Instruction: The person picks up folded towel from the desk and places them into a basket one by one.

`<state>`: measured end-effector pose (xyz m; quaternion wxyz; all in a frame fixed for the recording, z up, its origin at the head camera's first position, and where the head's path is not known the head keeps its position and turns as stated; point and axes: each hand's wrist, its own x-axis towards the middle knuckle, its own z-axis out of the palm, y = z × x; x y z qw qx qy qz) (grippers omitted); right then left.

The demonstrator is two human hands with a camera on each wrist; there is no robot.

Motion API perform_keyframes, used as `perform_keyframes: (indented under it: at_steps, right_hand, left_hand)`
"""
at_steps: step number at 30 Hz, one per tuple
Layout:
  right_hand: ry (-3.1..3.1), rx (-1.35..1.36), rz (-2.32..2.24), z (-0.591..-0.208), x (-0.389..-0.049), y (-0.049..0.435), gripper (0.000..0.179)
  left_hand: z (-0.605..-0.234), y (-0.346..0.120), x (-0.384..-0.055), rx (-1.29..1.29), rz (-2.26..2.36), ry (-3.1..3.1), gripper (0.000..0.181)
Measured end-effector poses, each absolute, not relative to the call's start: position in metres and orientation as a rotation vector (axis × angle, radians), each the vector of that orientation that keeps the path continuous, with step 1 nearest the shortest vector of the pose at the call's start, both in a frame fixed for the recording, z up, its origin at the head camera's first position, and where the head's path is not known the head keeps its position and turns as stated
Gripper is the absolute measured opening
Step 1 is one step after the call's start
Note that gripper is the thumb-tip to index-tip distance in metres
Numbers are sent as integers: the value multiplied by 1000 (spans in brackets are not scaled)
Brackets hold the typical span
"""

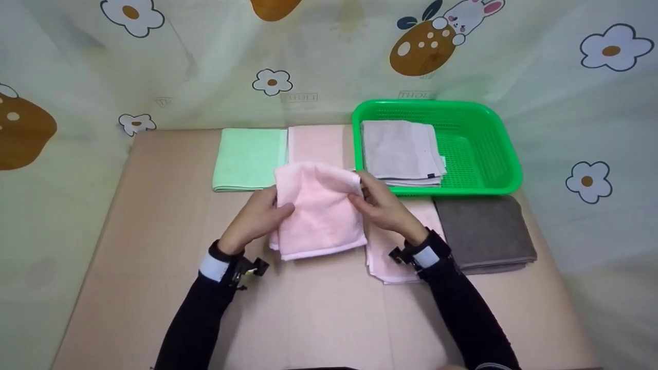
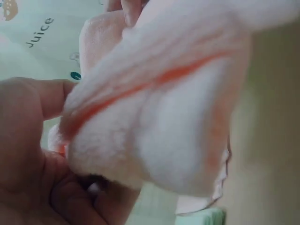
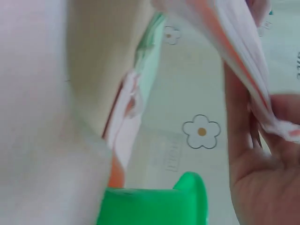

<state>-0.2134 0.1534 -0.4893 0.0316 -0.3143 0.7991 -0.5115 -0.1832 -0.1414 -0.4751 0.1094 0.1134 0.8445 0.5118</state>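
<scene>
A folded pink towel (image 1: 318, 216) with a pale hem is held up off the table between both hands. My left hand (image 1: 259, 216) grips its left edge, thumb on the near face; in the left wrist view the towel's folded layers (image 2: 154, 112) lie between thumb and fingers. At the top right corner my right hand (image 1: 383, 203) pinches the towel, thumb in front. The right wrist view shows that hand (image 3: 262, 164) around a narrow bunched edge. Behind the towel lies another pink towel (image 1: 316, 141), partly covered from sight.
A green basket (image 1: 480, 154) at the back right holds folded light grey towels (image 1: 398, 149). A mint green towel (image 1: 249, 159) lies back left. Under the right forearm is a pink towel (image 1: 383, 252), beside a dark grey folded towel (image 1: 486, 231). A printed curtain (image 1: 216, 61) borders the table.
</scene>
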Motion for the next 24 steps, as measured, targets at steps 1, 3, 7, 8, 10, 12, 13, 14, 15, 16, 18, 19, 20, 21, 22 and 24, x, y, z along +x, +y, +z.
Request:
perform_keyframes:
  at_steps: [1,3,7,8,10,12,13,14,15,16,18,19,20,21,22,24]
  right_hand:
    - [2456,-959,-1637,-488,-213,153,33]
    - [2437,-943,-1745,-486,-213,152,30]
    - [2350,-928,-1934,-486,-213,148,31]
    - [2316,-922,-1976,-486,-213,147,31]
    - [2276,-918,-2032,-486,-213,146,31]
    - [2268,-913,-2056,-486,-213,147,31]
    - [2269,-907,-2066,-486,-213,147,32]
    - [2274,-905,-2075,-486,-214,147,32]
    - [2282,-897,-2086,-485,-214,148,33]
    - [2289,-883,-2101,-484,-214,149,33]
    - [2299,-852,-2132,-482,-216,150,35]
    - [2301,-837,-2150,-482,-217,151,35]
    - [2306,-823,-2164,-481,-218,153,36]
    - [2308,-810,-2179,-480,-220,154,37]
    - [2313,-798,-2195,-479,-221,156,37]
    - [2327,-785,-2229,-476,-223,159,38]
  left_hand:
    - [-473,-141,-183,338,1514,2503,30]
    - [-470,-140,-182,345,1520,2543,29]
    - [-470,-137,-182,353,1551,2581,29]
    - [-470,-137,-182,353,1563,2584,28]
    - [-470,-136,-181,355,1590,2582,27]
    - [-469,-136,-181,357,1610,2584,26]
    - [-468,-135,-181,364,1613,2592,25]
    - [-468,-134,-181,370,1623,2593,26]
    - [-468,-133,-181,376,1628,2595,27]
    - [-467,-132,-181,383,1626,2606,27]
    - [-465,-128,-181,404,1621,2634,29]
    - [-464,-126,-182,416,1614,2653,29]
    - [-463,-124,-182,424,1607,2671,29]
    - [-463,-122,-183,430,1594,2694,28]
    - [-462,-120,-184,437,1582,2718,26]
    - [-460,-117,-187,447,1573,2751,24]
